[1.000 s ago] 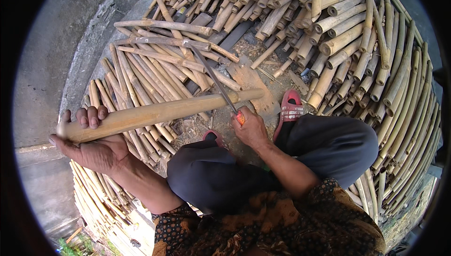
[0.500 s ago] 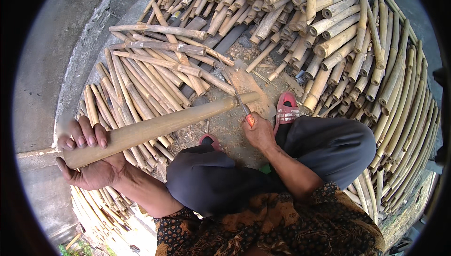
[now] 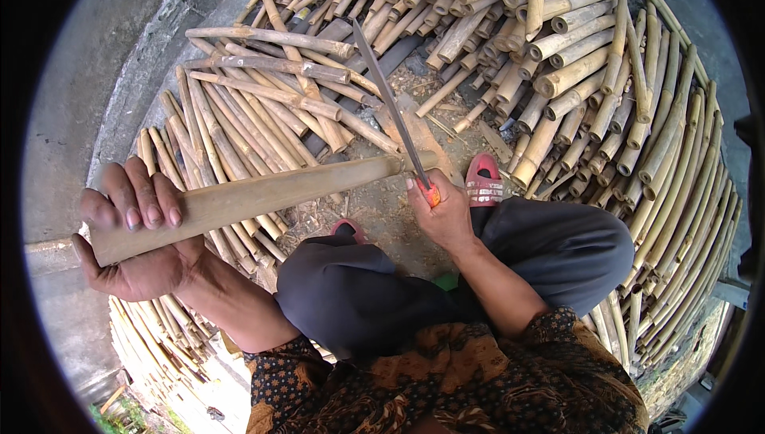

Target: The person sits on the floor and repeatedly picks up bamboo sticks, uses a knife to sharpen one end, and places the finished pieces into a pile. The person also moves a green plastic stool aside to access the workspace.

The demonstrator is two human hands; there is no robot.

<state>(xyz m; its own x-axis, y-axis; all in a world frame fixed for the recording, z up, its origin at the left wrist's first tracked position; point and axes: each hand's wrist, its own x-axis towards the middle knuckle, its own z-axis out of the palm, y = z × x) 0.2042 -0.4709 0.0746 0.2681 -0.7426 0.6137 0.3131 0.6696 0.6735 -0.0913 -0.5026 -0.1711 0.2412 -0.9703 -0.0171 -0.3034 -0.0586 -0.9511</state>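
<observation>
Between bamboo stacks [image 3: 578, 59], open floor [image 3: 384, 211] borders bladed tool [image 3: 390, 103] and pole [image 3: 279, 192].

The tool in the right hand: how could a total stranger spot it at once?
Start at the big bamboo stack, upper right, then go down and left to the right hand. It grips the tool, whose long blade slants up and left past the bamboo piece in the left hand. Dark metal and an orange-red handle set it apart from the tan bamboo around it.
</observation>
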